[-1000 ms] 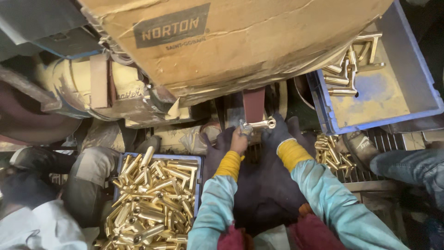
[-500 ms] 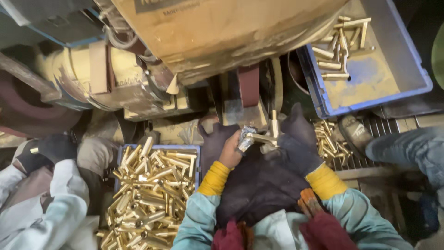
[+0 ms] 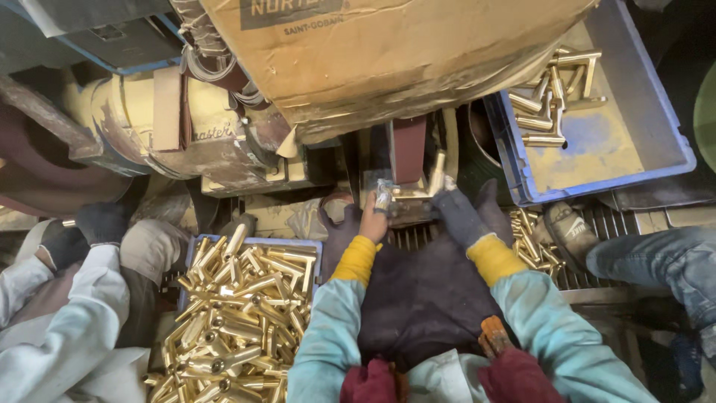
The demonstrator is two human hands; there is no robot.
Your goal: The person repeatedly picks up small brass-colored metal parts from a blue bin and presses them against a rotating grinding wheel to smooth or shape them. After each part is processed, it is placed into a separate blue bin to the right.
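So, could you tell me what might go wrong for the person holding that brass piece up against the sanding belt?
The left hand looks bare at the fingers, close beside the belt, so a slip could abrade skin. The brass piece is held by hand only; the belt might snatch it away. The right hand wears a dark glove whose fabric could catch.

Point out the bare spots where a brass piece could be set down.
The upper-right blue tray has a bare floor below its few brass tubes. The lower-left crate is heaped full. Between the left hand and right hand it is crowded.
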